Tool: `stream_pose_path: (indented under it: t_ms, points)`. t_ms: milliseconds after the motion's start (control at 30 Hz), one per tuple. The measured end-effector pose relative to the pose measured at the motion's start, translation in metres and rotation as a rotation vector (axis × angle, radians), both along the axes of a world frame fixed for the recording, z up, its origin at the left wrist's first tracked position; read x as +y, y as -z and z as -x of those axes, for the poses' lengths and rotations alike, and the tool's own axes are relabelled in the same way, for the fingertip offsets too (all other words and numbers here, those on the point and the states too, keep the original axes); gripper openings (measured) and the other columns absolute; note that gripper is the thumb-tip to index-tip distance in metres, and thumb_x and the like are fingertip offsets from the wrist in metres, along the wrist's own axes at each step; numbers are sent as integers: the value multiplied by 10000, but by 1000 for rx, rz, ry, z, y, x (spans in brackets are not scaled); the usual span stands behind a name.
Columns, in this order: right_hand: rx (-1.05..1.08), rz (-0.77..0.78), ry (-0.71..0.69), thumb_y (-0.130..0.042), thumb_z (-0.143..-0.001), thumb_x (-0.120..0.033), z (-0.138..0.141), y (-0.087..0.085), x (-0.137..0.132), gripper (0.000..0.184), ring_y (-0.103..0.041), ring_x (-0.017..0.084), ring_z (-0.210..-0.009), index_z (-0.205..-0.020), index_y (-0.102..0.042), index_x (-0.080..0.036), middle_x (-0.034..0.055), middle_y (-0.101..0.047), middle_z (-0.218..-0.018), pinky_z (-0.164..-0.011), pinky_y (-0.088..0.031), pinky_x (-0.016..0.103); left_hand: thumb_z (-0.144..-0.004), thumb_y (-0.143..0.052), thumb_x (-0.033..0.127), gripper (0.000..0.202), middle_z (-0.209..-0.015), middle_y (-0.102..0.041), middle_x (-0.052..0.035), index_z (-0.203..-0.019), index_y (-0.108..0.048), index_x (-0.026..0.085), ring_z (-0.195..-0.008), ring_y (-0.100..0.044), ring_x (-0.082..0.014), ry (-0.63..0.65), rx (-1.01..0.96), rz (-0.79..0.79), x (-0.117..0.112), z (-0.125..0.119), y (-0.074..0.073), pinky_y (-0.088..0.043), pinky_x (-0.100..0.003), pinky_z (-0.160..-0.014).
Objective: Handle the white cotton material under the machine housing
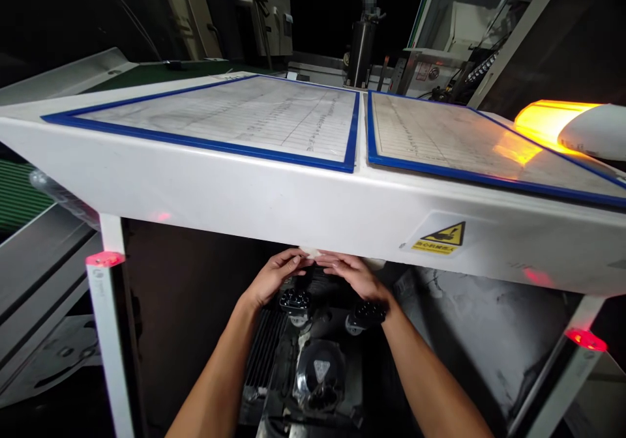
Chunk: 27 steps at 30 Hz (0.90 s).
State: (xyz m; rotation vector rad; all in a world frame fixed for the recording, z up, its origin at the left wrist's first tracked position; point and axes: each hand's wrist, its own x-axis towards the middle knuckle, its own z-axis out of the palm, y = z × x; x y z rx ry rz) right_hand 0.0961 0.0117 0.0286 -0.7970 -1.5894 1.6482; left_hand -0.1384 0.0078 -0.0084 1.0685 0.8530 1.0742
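L post w/ red light [104, 259], then white cover [274, 193] overhead. L hand [274, 278] reaches under its edge, fingers pinched on a small white piece [310, 251]. R hand [356, 276] meets it from the other side, fingers also closed on it. Piece sits btwn both sets of fingertips, touching the cover's lip, above two black knobs [295, 301]. Looks mid-way: piece held, not yet set down. Warning sticker [443, 237] further R.
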Motion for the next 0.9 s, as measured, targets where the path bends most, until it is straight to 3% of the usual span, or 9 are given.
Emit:
stream_pose_path:
  t_ms: [167, 300, 467, 600, 733, 800, 900]
  points:
    - [-53, -22, -109, -625, -920, -421, -7, -1, -7, 373, -601, 233, -1231, -1210, -678, -194, 118, -666, -1283, -1111, -420, 435, -774, -764, 479, 406, -939, -778, -95, -1026, -746, 162, -911, -703, -214, 53, 39, -18, -4, 0, -11, -553, -334, -875]
    - [-67, -115, -99, -523, -963, -318, 2, -3, -1, 342, -568, 193, -1277, -1240, -663, -176, 101, -635, -1342, -1175, -362, 386, -714, -801, 519, 399, -863, -787, -44, -938, -769, 191, -867, -703, -168, -39, 11, 12, 13, 0, -2, -544, -278, -890]
    - [-93, -106, 69, -512, -931, -325, 1, 15, -1, 395, -649, 228, -1139, -1226, -642, -96, 178, -674, -1237, -1057, -475, 431, -772, -757, 492, 326, -963, -778, -7, -998, -737, 258, -985, -690, -176, -85, 36, 37, 4, 16, 7, -557, -275, -869]
    - [-44, -65, -69, -548, -907, -315, 10, 12, 0, 315, -687, 225, -1044, -1124, -700, -145, 115, -734, -1071, -974, -520, 411, -742, -769, 525, 396, -814, -759, -91, -826, -762, 137, -823, -694, -210, 43, 80, 44, 4, 12, 3, -555, -314, -828]
    - [32, -55, -15, -532, -924, -393, 15, 5, 4, 339, -617, 239, -1196, -1111, -709, -171, 106, -695, -1204, -1079, -447, 442, -669, -818, 551, 370, -788, -763, -26, -777, -779, 199, -832, -664, -165, -83, 66, 3, 20, 4, 9, -518, -246, -822]
    - [21, -24, 7, -552, -903, -395, 11, 5, 4, 340, -602, 242, -1214, -1102, -699, -161, 121, -674, -1244, -1085, -441, 456, -680, -822, 527, 354, -836, -773, -33, -803, -785, 198, -846, -663, -166, -123, 94, 18, 20, 6, 10, -519, -235, -767]
    - [36, 48, -133, -589, -862, -387, 9, 4, 8, 348, -656, 239, -1109, -1105, -688, -159, 124, -701, -1171, -1031, -483, 463, -687, -819, 517, 381, -831, -770, -85, -777, -779, 149, -781, -675, -198, -56, 93, 63, 13, 8, 0, -545, -289, -716]
